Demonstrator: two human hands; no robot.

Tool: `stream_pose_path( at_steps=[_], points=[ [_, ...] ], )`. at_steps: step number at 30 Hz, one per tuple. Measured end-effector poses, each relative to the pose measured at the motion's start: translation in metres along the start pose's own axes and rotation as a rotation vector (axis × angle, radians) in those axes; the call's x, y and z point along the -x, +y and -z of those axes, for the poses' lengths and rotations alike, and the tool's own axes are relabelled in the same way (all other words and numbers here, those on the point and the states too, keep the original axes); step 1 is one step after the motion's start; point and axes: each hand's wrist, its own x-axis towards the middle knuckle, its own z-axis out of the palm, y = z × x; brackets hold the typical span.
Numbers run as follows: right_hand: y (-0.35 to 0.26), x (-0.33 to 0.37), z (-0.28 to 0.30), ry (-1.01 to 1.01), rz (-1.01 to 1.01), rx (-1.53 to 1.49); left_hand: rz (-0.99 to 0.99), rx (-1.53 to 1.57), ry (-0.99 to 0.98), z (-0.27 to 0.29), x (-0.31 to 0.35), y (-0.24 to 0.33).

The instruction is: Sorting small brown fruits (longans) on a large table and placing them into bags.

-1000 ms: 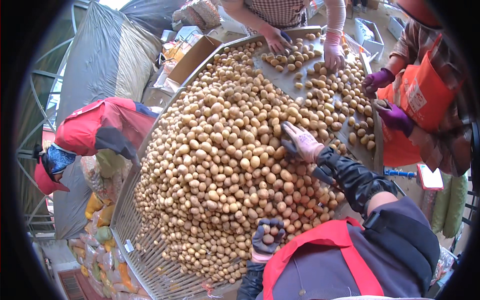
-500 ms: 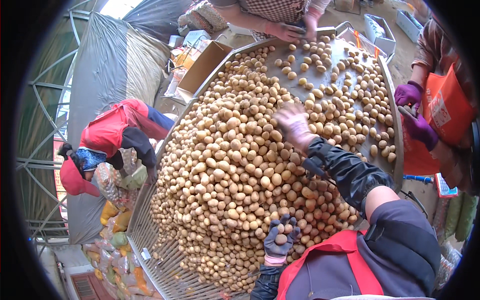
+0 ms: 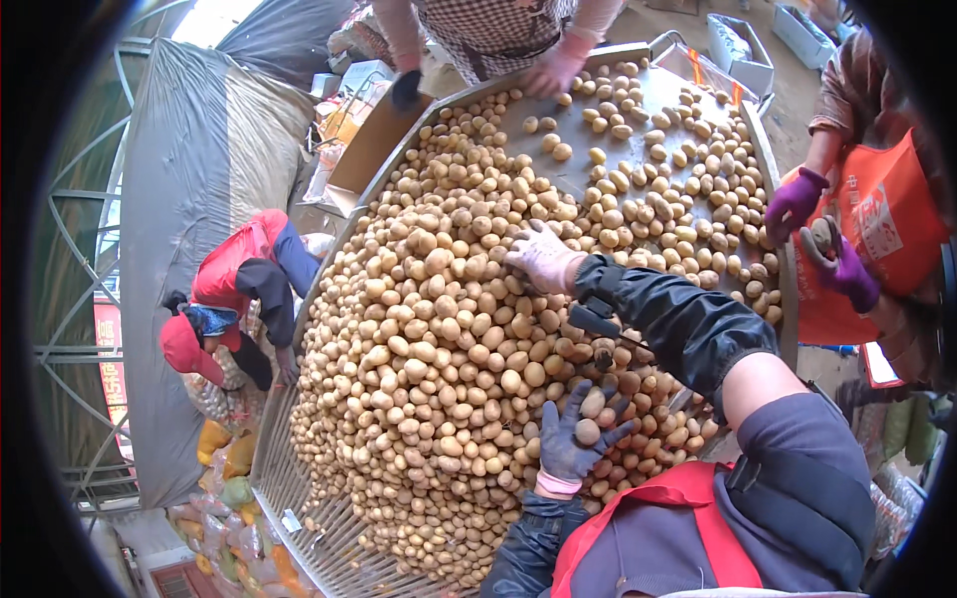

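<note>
A large heap of small tan potatoes (image 3: 419, 339) fills the middle of a metal sorting table (image 3: 573, 179). My left hand (image 3: 568, 448), in a dark grey glove, is low at the heap's near side, palm up and fingers spread. It holds two potatoes (image 3: 590, 417). My right hand (image 3: 543, 259), in a pale pink glove, reaches across to the heap's upper part. Its fingers lie stretched over the potatoes, and what is under the fingertips is hidden. Beyond it, loose potatoes (image 3: 688, 214) are spread thinly on the metal surface.
At the far edge a co-worker's pink-gloved hand (image 3: 558, 65) touches the table. To the right, another person's purple gloves (image 3: 837, 259) hold a roundish object by a red bag (image 3: 882, 214). A person with a red cap (image 3: 184, 344) bends at the left. A cardboard box (image 3: 374, 145) stands beside the table.
My right hand has moved left onto the heap. My left hand has risen slightly and its fingers have spread. The far co-worker's hands have parted, and the person at left has shifted.
</note>
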Motion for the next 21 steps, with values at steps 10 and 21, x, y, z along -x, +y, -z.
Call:
stream_pose_path(
  at_steps=[10,21],
  points=[
    [-0.019,0.011,0.044,0.074,-0.009,-0.574,0.151,-0.352,-0.016,0.012,0.028,-0.028],
    [-0.014,0.017,0.030,0.187,0.083,-0.893,0.155,0.044,0.043,0.031,0.051,-0.046]
  ],
)
